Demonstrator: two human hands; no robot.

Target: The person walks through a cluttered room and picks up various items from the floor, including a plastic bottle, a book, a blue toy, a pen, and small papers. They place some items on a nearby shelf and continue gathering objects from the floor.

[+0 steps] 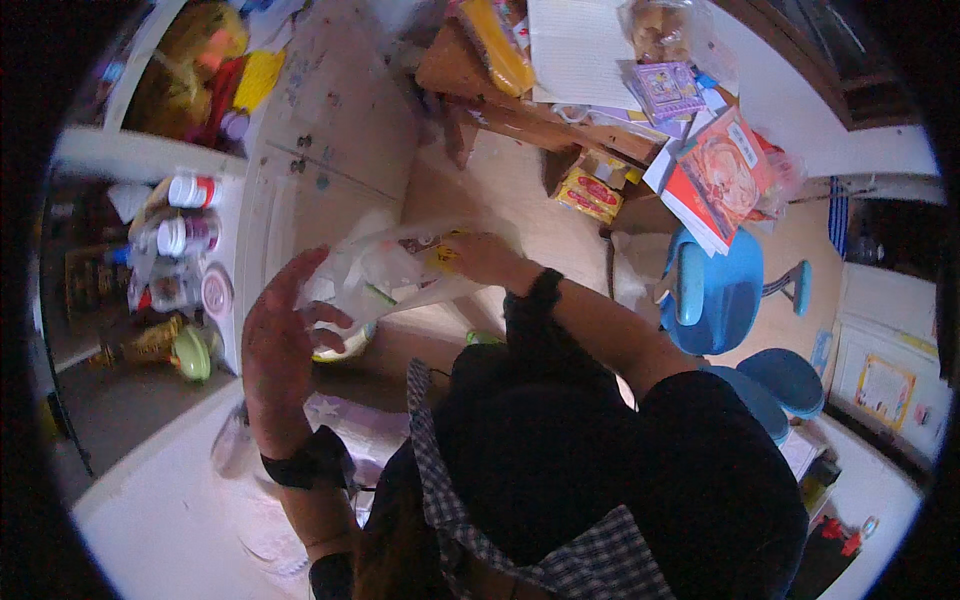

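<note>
A translucent plastic bag [375, 259] hangs in front of me, spread between my two hands. My right hand [491, 259] is at its right side, fingers closed around a small yellow packet [448, 251] with dark parts. Film of the bag partly covers the packet. On the bag's left side is my left hand [281, 330], thumb raised and fingers bent apart. Whether those fingers grip the film is unclear. Below the bag I see part of a round, pale green-rimmed thing [349, 346], mostly hidden.
Left, a shelf holds white-lidded jars [187, 235] and a green-lidded container [192, 352], beside a white cabinet [322, 180]. Ahead, a wooden desk [555, 124] bears papers and a red book [720, 176]. A yellow box [589, 193] stands below it. Right is a blue chair [720, 292].
</note>
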